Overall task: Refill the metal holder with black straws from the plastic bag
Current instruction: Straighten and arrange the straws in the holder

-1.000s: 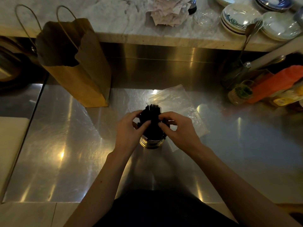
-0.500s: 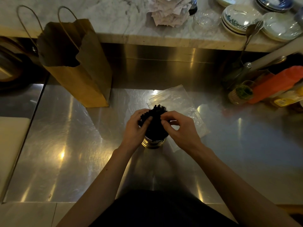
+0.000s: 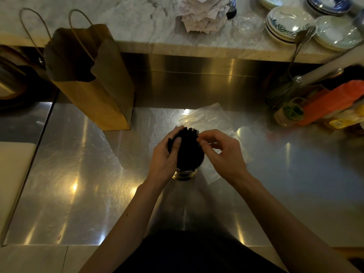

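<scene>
A round metal holder stands on the steel counter, packed with black straws that stick up out of it. My left hand wraps around the left side of the straw bundle, thumb across the front. My right hand is at the bundle's right side, its fingertips pinching the straw tops near the rim. A clear plastic bag lies flat on the counter just behind and to the right of the holder, partly hidden by my right hand.
A brown paper bag with handles stands at the back left. Jars and an orange packet crowd the right side. Plates, a glass and paper slips sit on the marble ledge behind. A pale board lies at the left.
My left hand has shifted up the bundle's left side and its thumb now lies over the straws. My right hand has drawn slightly to the right, fingertips still at the straw tops.
</scene>
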Demonstrator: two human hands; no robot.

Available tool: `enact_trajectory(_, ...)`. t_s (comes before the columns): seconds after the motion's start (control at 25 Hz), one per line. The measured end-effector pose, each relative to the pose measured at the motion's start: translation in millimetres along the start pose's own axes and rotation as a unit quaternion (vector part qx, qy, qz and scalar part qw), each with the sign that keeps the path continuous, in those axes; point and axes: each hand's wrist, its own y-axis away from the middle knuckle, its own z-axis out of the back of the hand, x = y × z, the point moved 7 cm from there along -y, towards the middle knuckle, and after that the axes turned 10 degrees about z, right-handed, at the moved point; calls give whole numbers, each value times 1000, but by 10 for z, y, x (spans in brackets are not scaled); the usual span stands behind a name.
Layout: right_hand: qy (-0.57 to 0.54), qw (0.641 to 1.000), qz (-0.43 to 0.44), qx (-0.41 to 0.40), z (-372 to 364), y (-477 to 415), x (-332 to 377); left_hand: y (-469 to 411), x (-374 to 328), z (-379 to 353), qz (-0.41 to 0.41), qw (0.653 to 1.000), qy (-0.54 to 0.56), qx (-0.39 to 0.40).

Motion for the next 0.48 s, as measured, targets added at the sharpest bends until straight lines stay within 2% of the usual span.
enact_trajectory(0.2, -2, 1000, -8, -14, 39, -19, 56, 28, -245, 105, -31, 997, 51, -46)
enact_trajectory(0.48, 14, 999, -16, -43, 112, -114, 187, -15, -764, 328, -47, 998, 41, 14)
